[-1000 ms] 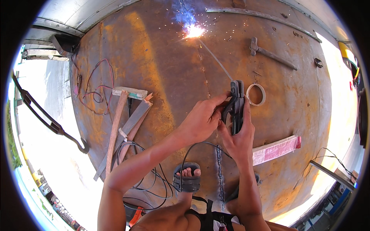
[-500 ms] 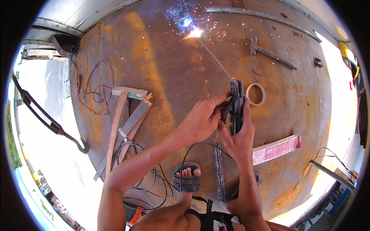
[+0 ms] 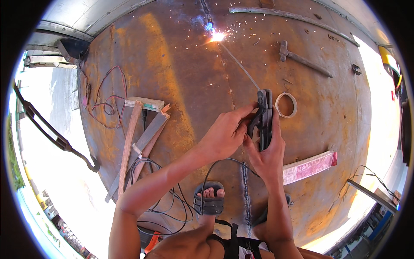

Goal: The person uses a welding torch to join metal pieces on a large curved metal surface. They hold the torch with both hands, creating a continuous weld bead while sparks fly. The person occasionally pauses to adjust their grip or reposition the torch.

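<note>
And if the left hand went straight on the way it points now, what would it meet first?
The black electrode holder, which the left hand touches now; beyond it, the thin beige ring seems roughly in line, though depth is unclear.

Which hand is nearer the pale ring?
Right. The right hand is just below and left of the pale ring; the left hand is farther off, left of the black electrode holder.

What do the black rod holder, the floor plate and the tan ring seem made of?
Rod holder: probably plastic, a smooth, dull black body. Floor plate: likely steel, dull, with orange rust patches. Ring: pale and matte, perhaps cardboard or plastic.
</note>
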{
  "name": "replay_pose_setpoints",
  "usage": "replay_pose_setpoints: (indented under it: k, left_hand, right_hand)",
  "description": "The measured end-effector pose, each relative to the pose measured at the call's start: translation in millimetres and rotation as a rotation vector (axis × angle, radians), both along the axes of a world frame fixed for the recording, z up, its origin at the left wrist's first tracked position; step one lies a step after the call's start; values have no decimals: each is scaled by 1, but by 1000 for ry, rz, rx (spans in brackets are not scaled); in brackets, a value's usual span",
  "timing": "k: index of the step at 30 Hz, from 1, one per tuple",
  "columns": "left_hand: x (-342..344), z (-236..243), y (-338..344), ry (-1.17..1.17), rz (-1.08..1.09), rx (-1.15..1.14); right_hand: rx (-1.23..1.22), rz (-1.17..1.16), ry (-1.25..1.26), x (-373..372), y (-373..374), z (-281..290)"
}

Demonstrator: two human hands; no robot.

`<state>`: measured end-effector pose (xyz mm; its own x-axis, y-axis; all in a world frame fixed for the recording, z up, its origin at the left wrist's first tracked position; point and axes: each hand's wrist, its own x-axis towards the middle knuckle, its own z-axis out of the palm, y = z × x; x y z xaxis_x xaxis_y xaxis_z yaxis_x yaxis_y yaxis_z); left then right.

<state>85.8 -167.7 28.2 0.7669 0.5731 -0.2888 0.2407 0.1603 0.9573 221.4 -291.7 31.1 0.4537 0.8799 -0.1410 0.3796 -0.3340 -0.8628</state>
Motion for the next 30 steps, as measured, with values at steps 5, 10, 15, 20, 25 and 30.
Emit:
replay_pose_setpoints:
  k: [5,10,15,20,25,30]
  left_hand:
    - [0,-8,-5,-94,80,62]
    - [2,-2,-1,-8,24,38]
    - [1,-6,-3,-40,46,65]
    - [3,-1,-3,-28,41,-6]
    - [2,-5,-4,-45,51,30]
    - [1,-5,-4,-36,46,37]
  right_hand:
    - [23,11,-17,0,0,-2]
    - [5,3,-1,1,-1,-1]
    - [-47,-8,28,1,0,3]
    - [-25,-4,10,2,-1,1]
    - [-63,-16,48,0,0,4]
    - [-47,-7,31,1,0,4]
